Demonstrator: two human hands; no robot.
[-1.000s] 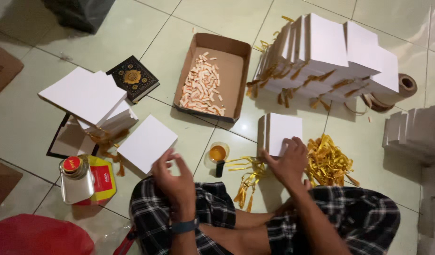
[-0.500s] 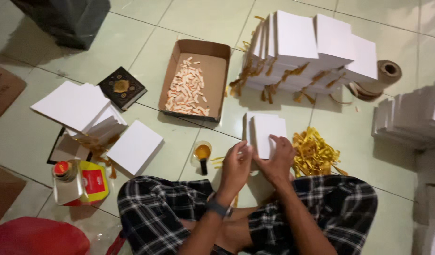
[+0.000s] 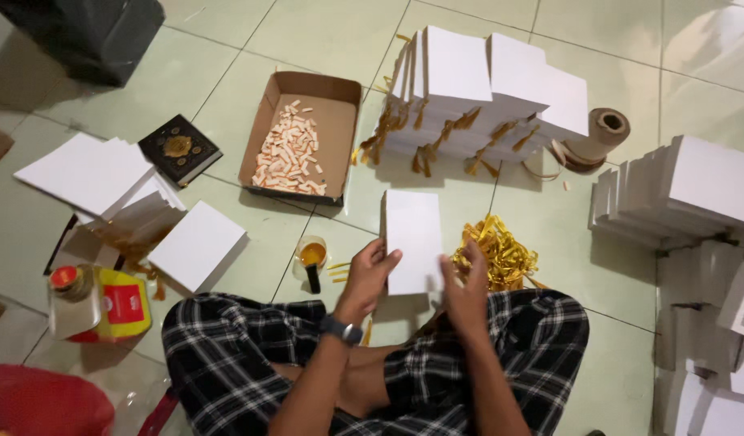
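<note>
I sit cross-legged on a tiled floor in checked trousers. A white book-shaped block (image 3: 413,234) stands on the floor in front of my knees. My left hand (image 3: 367,276), with a dark watch on its wrist, grips its lower left edge. At the block's lower right corner is my right hand (image 3: 466,282), its fingers curled next to a pile of gold ribbon (image 3: 498,254). Whether the right hand touches the block or pinches a ribbon I cannot tell. A small cup of yellow glue with a brush (image 3: 311,258) stands just left of my left hand.
A cardboard tray of small pale strips (image 3: 301,137) lies ahead. Behind it stands a row of white blocks with gold ribbons (image 3: 489,89), a paper tape roll (image 3: 602,133) beside it. More white blocks (image 3: 687,190) lie right, others (image 3: 196,244) left, with a dark book (image 3: 179,149) and glue can (image 3: 97,303).
My left hand left the white block at my left side and came across to the standing block in front. Both hands now meet at that block. The view shifted slightly.
</note>
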